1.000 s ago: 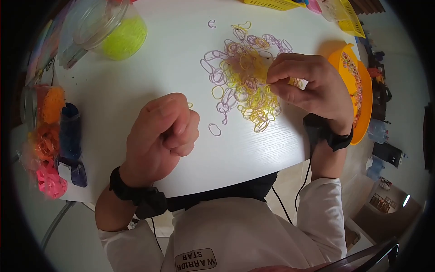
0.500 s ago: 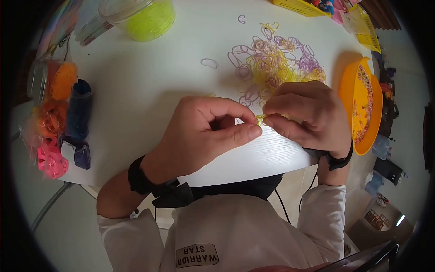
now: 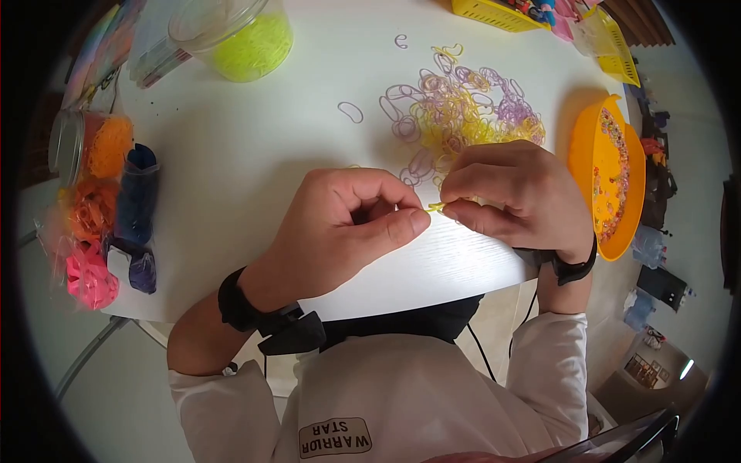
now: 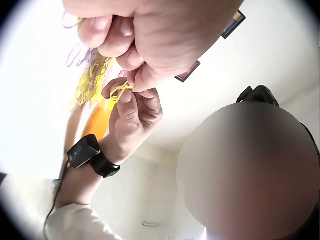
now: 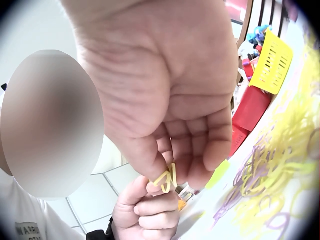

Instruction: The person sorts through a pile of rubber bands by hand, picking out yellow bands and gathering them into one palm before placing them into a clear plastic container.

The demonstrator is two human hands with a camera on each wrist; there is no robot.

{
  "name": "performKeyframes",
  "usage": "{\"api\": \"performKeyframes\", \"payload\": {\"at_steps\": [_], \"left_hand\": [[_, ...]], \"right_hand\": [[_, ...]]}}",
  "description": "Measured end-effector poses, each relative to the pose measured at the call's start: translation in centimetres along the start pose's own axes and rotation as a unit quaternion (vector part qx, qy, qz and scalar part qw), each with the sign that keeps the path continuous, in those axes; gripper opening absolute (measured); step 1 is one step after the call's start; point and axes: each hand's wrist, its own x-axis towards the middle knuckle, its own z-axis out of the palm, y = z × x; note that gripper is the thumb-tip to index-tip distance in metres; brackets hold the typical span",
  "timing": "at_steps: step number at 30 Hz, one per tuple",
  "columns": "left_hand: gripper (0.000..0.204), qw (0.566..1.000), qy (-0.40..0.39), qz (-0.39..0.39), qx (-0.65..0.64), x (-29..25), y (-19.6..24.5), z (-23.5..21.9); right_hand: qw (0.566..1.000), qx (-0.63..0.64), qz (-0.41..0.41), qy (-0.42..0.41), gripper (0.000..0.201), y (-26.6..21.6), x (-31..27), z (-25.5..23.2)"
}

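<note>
Between my two hands a small yellow rubber band point(image 3: 436, 207) is stretched a little, looking doubled or looped in the right wrist view. My left hand point(image 3: 343, 231) pinches its left end with thumb and forefinger. At the other end, the thumb and fingertips of my right hand point(image 3: 517, 193) grip it. Both hands are above the white table, near its front edge. Just beyond them lies a loose pile of yellow and purple rubber bands point(image 3: 463, 100), its near side partly hidden by the right hand. A single purple band point(image 3: 350, 113) lies left of the pile.
A clear tub of lime-green material point(image 3: 251, 50) stands at the back left. Bagged orange, pink and dark blue items point(image 3: 93, 278) line the left edge. An orange dish of small beads point(image 3: 633, 177) sits at the right, and a yellow basket point(image 3: 498, 15) at the back.
My left hand was curled and apart, my right over the pile; both then came together at the yellow band. A purple band now lies left of the pile. Lately the hands barely moved.
</note>
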Motion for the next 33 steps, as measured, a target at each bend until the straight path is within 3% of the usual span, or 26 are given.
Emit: {"api": "performKeyframes", "payload": {"at_steps": [4,6,9,12,18,25,28,33], "left_hand": [[0.008,0.996,0.002,-0.053,-0.077,-0.1,0.6,-0.2],[0.008,0.988,0.004,-0.087,-0.127,-0.1,1.4,-0.3],[0.010,0.942,-0.044,-0.141,-0.300,0.1,0.7,-1.6],[0.011,0.933,-0.009,-0.127,-0.337,0.1,0.4,-1.9],[0.009,0.938,0.002,-0.084,-0.337,0.0,0.6,-2.0],[0.011,0.914,-0.009,-0.078,-0.398,0.1,0.0,-2.6],[0.012,0.918,-0.067,-0.050,-0.387,0.0,-0.3,-3.2],[0.011,0.913,-0.069,-0.070,-0.396,0.0,0.3,-3.1]], "right_hand": [[0.999,-0.013,0.026,0.016,0.013,0.8,-0.4,-1.0],[0.996,-0.005,0.094,0.012,0.012,1.1,-0.8,-2.1],[0.985,-0.018,0.170,0.029,0.015,2.0,-1.6,-3.3],[0.972,-0.081,0.218,-0.005,0.015,2.5,-2.1,-4.3],[0.961,-0.151,0.230,0.011,0.011,3.3,-2.4,-4.6],[0.967,-0.189,0.170,0.027,0.012,4.4,-2.6,-4.2],[0.968,-0.173,0.182,0.025,0.013,4.2,-2.2,-4.0],[0.964,-0.193,0.176,0.050,0.013,4.7,-1.9,-2.7]]}}
